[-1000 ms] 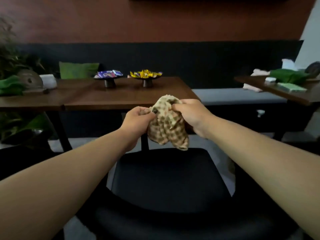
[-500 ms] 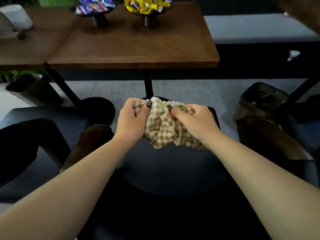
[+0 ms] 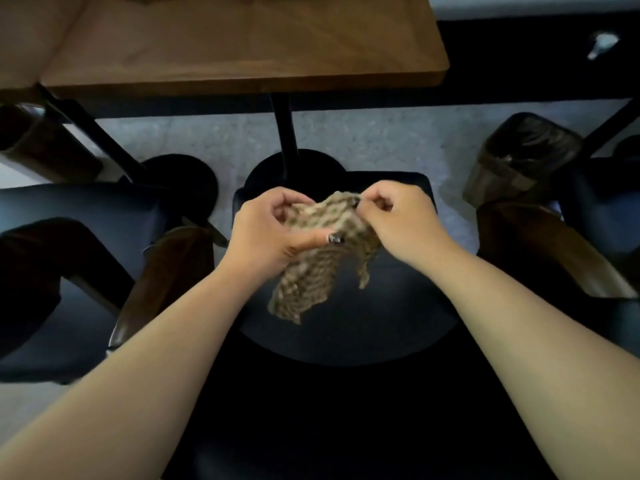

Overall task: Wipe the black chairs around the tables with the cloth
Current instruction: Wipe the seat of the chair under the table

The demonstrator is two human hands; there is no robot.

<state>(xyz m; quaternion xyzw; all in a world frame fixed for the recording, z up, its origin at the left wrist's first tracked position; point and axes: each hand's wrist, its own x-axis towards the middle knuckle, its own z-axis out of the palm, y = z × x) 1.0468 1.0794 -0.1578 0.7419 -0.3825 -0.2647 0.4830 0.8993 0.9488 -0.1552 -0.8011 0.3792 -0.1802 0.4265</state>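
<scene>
We hold the cloth (image 3: 317, 258) between both hands above the chair (image 3: 346, 323), which stands just before the table (image 3: 242, 46).

Our left hand (image 3: 270, 230) grips the cloth's left side and our right hand (image 3: 401, 220) pinches its upper right edge, the rest hanging down over the seat. Behind the hands the table's post (image 3: 284, 133) drops to its round base (image 3: 294, 168) on the floor (image 3: 381, 136). A second chair (image 3: 79, 271) stands to our left and a third (image 3: 602, 216) to our right. A bin (image 3: 519, 157) sits on the floor right of the base, beside the third chair.
</scene>
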